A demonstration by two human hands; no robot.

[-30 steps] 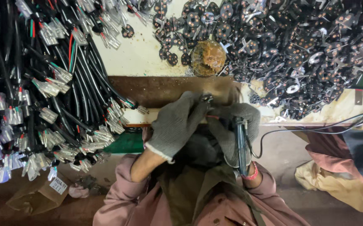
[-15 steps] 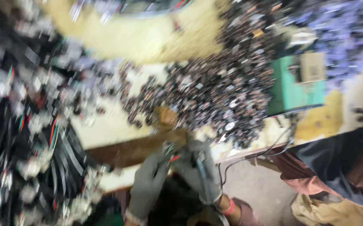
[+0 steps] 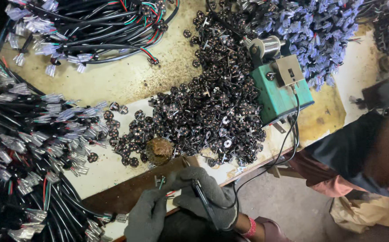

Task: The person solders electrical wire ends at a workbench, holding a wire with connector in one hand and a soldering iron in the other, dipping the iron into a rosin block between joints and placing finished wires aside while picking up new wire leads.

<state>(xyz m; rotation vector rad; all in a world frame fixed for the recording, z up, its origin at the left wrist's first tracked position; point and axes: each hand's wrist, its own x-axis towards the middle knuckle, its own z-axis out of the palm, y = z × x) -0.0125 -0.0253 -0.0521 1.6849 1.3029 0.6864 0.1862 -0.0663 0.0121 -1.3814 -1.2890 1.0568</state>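
A gloved left hand (image 3: pixel 146 218) is pinching red and green wire ends (image 3: pixel 162 183) over the bench edge (image 3: pixel 127 195), while the right hand (image 3: pixel 205 197) is gripping a black soldering iron (image 3: pixel 203 204); steadying the wires before touching the tip looks wise.

Gloved left hand (image 3: pixel 146 217) and right hand (image 3: pixel 208 197) together, fingers curled.
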